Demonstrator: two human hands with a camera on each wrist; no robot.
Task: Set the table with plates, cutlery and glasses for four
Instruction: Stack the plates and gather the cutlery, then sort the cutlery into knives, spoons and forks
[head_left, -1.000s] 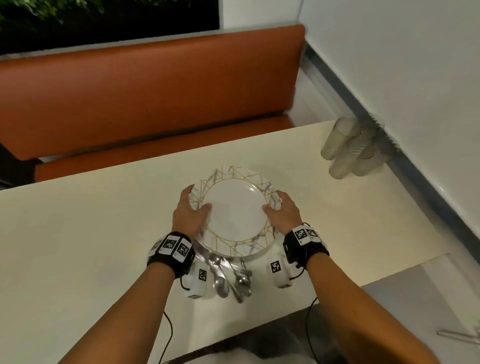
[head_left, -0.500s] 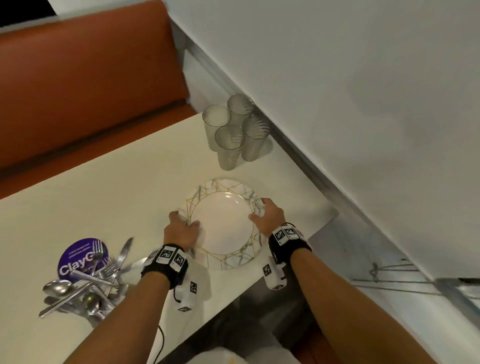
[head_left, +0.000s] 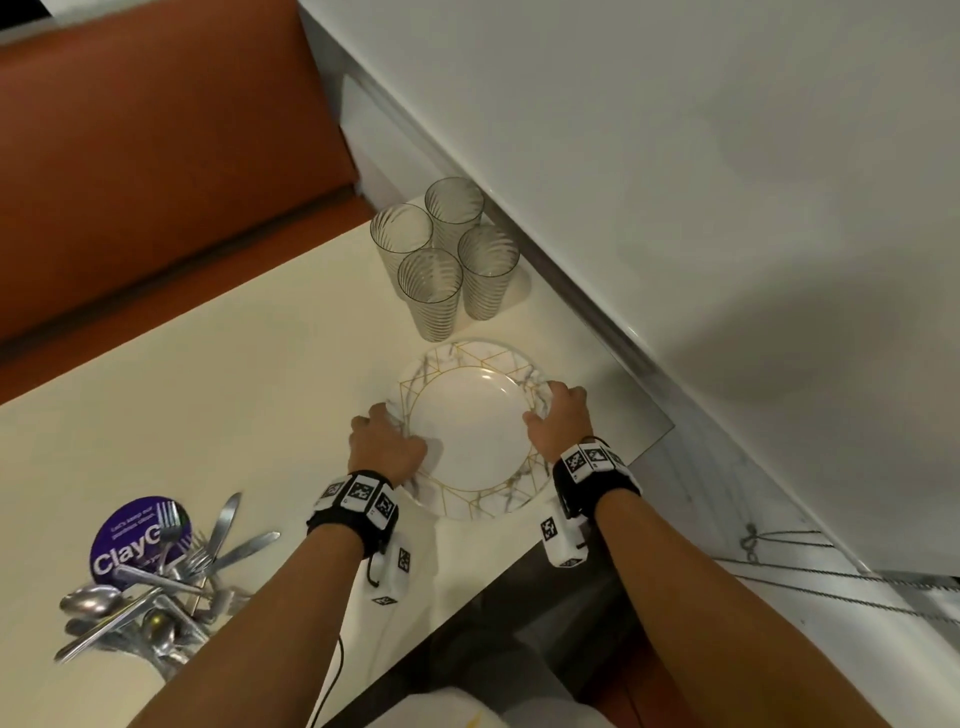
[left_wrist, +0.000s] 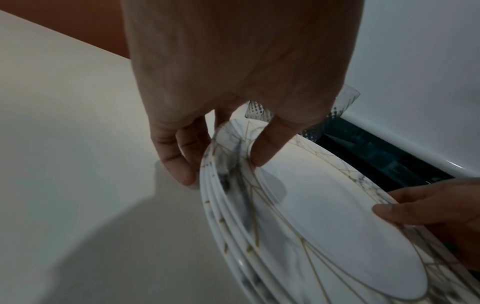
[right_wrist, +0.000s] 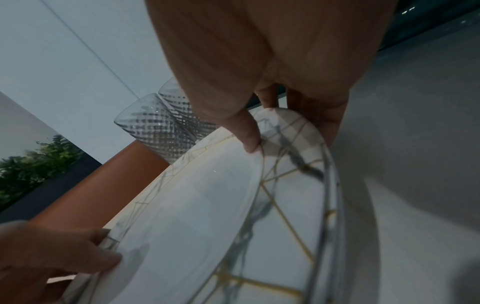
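Note:
A stack of white plates (head_left: 470, 431) with grey marble and gold lines is near the table's right front corner. My left hand (head_left: 387, 441) grips its left rim, thumb on top and fingers under the edge (left_wrist: 233, 162). My right hand (head_left: 558, 421) grips the right rim the same way (right_wrist: 285, 131). Several rims show stacked in the left wrist view (left_wrist: 233, 236). Several ribbed glasses (head_left: 447, 260) stand just beyond the plates. A pile of cutlery (head_left: 156, 587) lies at the front left.
A purple round coaster (head_left: 130, 535) lies under the cutlery. An orange bench (head_left: 156, 156) runs along the far side. A white wall (head_left: 675, 182) borders the cream table (head_left: 182, 415) on the right; the table's front edge (head_left: 493, 577) is close to my wrists.
Both hands have carried the plate stack to the right, from above the cutlery to the right front corner near the glasses. The cutlery now lies uncovered at the left.

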